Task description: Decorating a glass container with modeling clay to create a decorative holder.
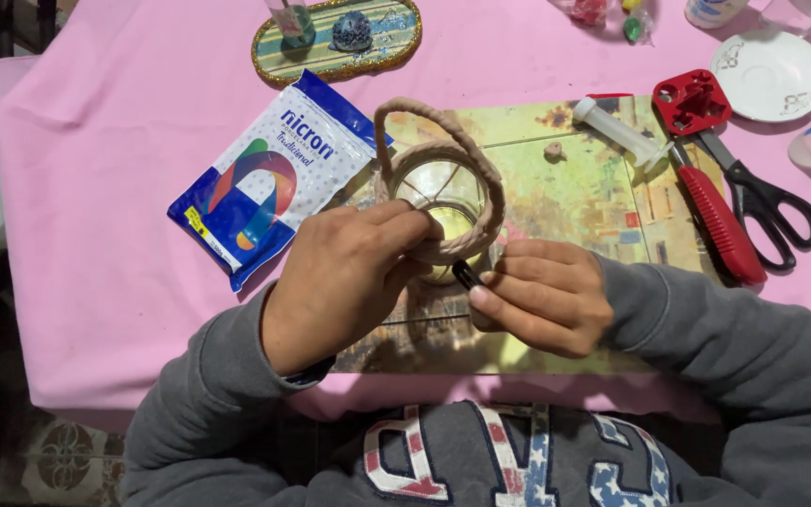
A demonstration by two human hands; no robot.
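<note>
Pink cloth (96, 235): covered the whole table; its edges ran out of frame on every side.
Picture mat (565, 178): lay flat under the work at centre, its near part hidden by both hands.
Clay packet (265, 178): blue and white, sat at ten o'clock from the jar, just beside it.
Glass jar (443, 202): stood at the middle of the mat, wrapped in ropes of beige clay with a looped handle rising at twelve o'clock. I judged the glass stiff but breakable and the clay soft enough to dent, so the lower rim looked the safer place to grip, not the handle.
Left hand (344, 282): curled around the jar's near-left side, thumb and fingers touching the clay rope, holding it steady.
Right hand (542, 296): closed in a pinch on a small dark tool (465, 274), whose tip touched the jar at five o'clock.
Red tool (706, 160) and scissors (762, 202): lay at three o'clock, well apart from the jar.
White tube (617, 131): lay at two o'clock.
Saucer (781, 75): sat at the far right.
Hard to tell: the jar's base, the dark tool's full shape, and whether the clay was wet or set.
</note>
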